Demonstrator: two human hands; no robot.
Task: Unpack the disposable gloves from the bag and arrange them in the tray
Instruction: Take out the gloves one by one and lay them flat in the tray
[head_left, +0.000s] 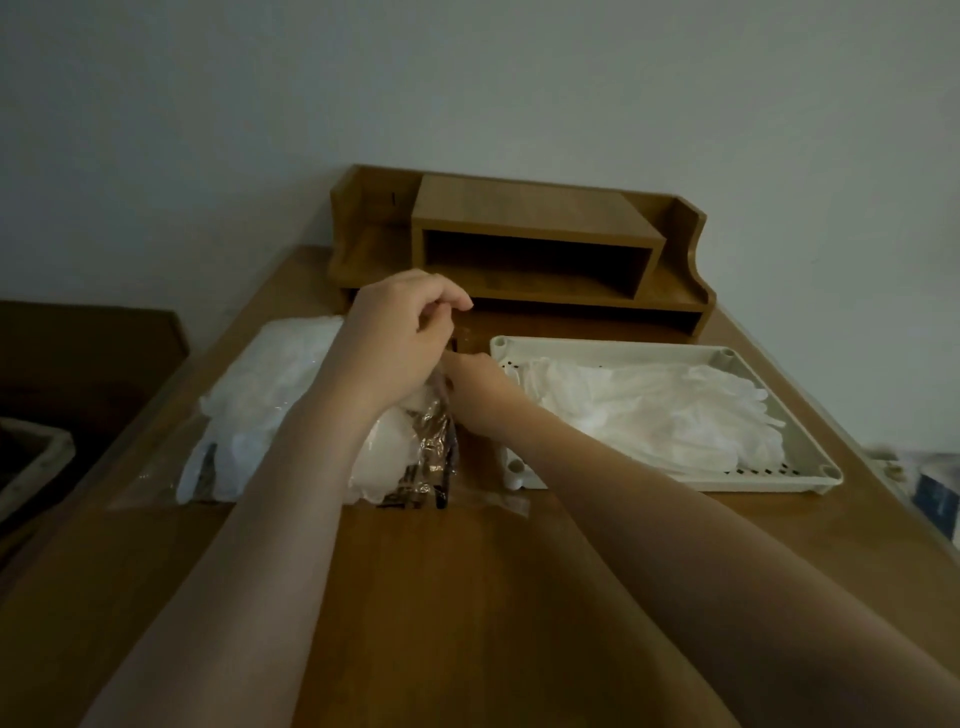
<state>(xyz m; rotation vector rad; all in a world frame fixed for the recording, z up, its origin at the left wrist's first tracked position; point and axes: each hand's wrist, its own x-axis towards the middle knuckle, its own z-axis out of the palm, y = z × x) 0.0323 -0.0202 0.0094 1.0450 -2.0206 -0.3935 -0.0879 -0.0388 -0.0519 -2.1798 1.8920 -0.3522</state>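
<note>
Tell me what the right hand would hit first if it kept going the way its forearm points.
The right hand points up-left toward the left hand, which it probably meets first above the clear bag. Depth is unclear.

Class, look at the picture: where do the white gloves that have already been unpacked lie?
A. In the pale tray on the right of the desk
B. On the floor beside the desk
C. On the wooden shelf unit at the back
A: a heap of white gloves lies inside the pale tray on the desk's right side.
</note>
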